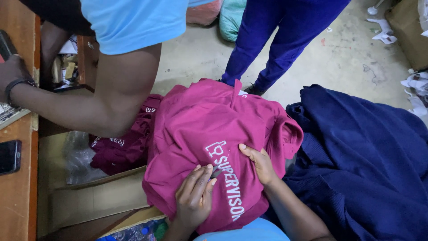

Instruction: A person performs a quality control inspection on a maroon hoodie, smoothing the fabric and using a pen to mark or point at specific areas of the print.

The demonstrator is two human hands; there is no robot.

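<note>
The maroon garment (200, 134) lies bunched over the person's lap, its white embroidered lettering facing up. The left hand (195, 196) rests on the cloth just left of the lettering, its fingers (203, 176) curled shut around a small metal tool (217, 172), probably thread snips, whose tip meets the cloth beside the letters. The right hand (260, 163) lies flat and open on the garment just right of the lettering, pressing the cloth smooth and gripping nothing.

More maroon pieces (122, 147) with the same white stitching lie heaped in a cardboard box (96, 196) to the left, touching the garment in hand. A pile of navy cloth (365, 156) sits to the right, its edge against the garment. How many pieces are finished and how many wait cannot be told; the tool is at the top of the lettering, so by my judgement most of this lettering is not yet gone over.

A co-worker's arm (89, 107) in a light blue shirt reaches across toward a wooden table (18, 192) on the left, where a dark phone (10, 156) lies. Another person in blue trousers (285, 40) stands on the concrete floor (347, 53) beyond.
</note>
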